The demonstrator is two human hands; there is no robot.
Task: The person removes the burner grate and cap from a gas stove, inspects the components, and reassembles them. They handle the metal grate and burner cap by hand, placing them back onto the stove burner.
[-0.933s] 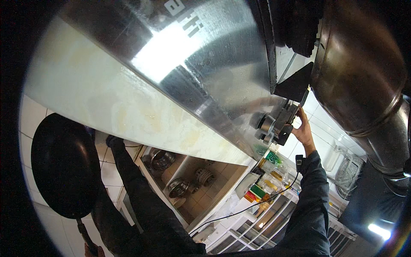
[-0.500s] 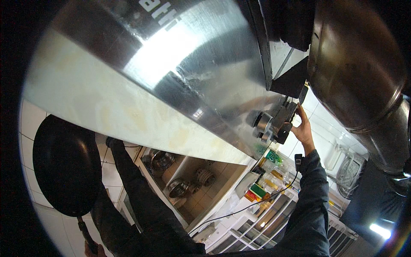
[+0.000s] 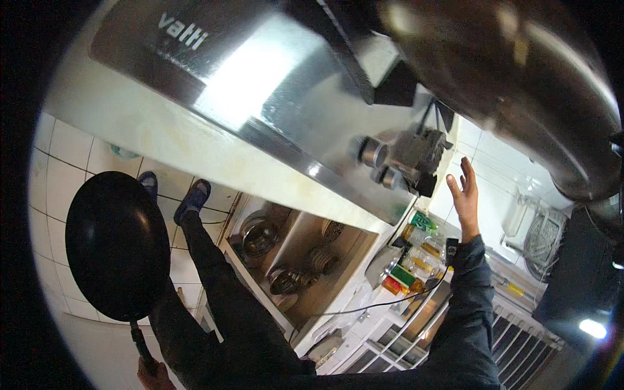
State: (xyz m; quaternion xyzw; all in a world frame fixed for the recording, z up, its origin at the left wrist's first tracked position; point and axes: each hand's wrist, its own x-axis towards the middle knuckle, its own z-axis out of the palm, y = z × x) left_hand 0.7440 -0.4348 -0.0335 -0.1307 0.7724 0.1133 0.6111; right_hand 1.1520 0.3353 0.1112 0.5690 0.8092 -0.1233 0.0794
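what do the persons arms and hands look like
The right hand and left hand are ungloved. On the right, a long dark sleeve; at its cuff, a small black device with a thin black cable. Left cuff can't be made out.

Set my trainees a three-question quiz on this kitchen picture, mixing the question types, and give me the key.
1. True or false: the right hand is clenched in a fist.
2. Fill the gap: the left hand grips the black pan by its ____.
3. Choose: in the picture, the silver knobs lie on which side of the right hand? A) left; B) right; C) directly below.

Key: 1. False; it is open and empty. 2. Handle. 3. A.
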